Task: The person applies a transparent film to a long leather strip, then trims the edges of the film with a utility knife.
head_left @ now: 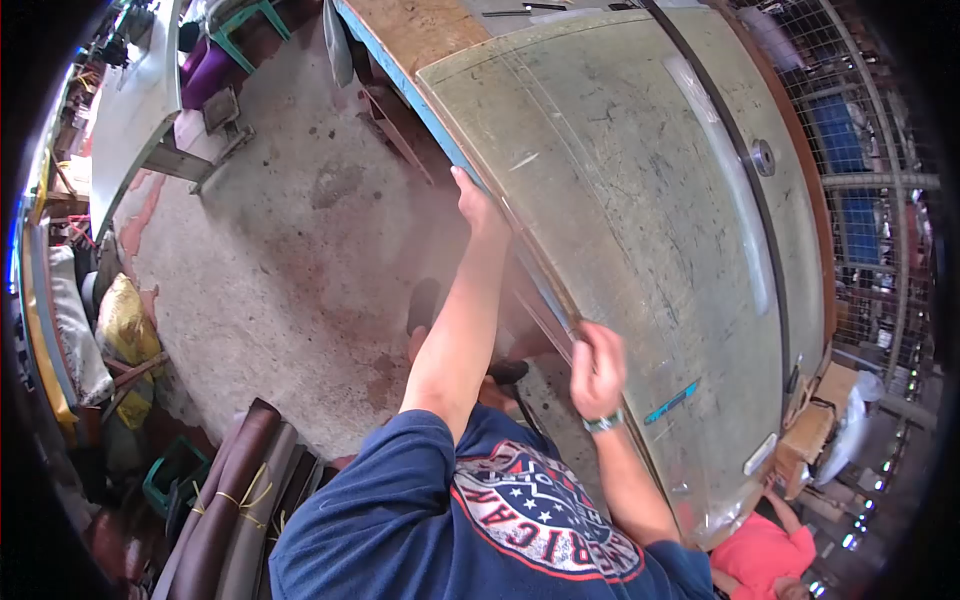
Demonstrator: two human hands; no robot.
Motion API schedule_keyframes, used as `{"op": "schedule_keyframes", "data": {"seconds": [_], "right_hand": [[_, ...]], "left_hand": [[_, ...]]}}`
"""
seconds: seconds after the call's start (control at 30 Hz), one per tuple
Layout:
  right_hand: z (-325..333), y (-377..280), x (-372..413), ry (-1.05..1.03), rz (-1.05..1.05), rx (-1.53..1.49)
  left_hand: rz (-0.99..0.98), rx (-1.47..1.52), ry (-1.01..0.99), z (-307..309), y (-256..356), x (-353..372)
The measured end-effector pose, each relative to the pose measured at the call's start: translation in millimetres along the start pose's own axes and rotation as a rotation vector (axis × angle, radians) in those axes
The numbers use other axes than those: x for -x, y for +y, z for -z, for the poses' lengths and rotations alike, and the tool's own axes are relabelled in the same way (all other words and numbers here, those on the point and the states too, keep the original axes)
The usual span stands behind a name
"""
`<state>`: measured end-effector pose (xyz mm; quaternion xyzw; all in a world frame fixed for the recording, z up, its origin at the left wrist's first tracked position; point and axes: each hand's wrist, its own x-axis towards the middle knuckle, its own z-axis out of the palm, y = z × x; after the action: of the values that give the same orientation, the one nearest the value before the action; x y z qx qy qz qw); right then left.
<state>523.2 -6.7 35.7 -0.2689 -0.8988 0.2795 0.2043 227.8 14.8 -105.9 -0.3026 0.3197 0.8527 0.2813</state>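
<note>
2 hands clamped on clear sheet (640,220) edge, left hand (478,205), right hand (597,368)

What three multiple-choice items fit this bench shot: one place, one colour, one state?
1. Where is the left hand?
A. at the near edge of the clear sheet
B. in a pocket
C. behind the back

2. What colour is the co-worker's shirt?
A. green
B. pink
C. white

3. How is the right hand?
A. spread flat
B. curled into a fist
C. out of view

Key:
1 A, the fingers sit on the sheet's edge.
2 B, pink fabric shows at bottom right.
3 B, the fingers are folded in beside the sheet's edge.
</note>
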Motion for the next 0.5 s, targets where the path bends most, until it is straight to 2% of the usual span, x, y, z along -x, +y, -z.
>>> {"op": "schedule_keyframes", "data": {"seconds": [0.03, 0.1, 0.2, 0.33, 0.4, 0.43, 0.5], "right_hand": [[-20.7, -4.5, -9.1, -0.092, -0.019, -0.085], [-61.1, -29.9, -27.2, -0.329, -0.505, -0.231], [-118.4, -15.8, -39.1, -0.162, -0.570, -0.249], [-148.1, -3.2, -65.9, -0.312, -0.684, -0.053], [-163.2, -1.2, -67.0, -0.336, -0.795, -0.137], [-157.7, -26.3, -82.6, -0.308, -0.889, -0.223], [-208.6, 23.4, -58.9, -0.182, -0.776, -0.415]], "left_hand": [[0.018, 0.022, 0.020, -6.7, 5.8, 9.8], [0.045, 0.084, 0.019, -9.8, 10.5, 5.6], [0.120, 0.126, 0.010, 13.4, -5.3, -16.1], [0.206, 0.128, 0.068, -1.5, 7.5, 3.8], [0.212, 0.172, 0.111, -13.5, 16.0, 18.4], [0.214, 0.157, 0.114, -14.4, 15.6, 18.5], [0.216, 0.119, 0.117, -14.4, 16.9, 19.7]]}}
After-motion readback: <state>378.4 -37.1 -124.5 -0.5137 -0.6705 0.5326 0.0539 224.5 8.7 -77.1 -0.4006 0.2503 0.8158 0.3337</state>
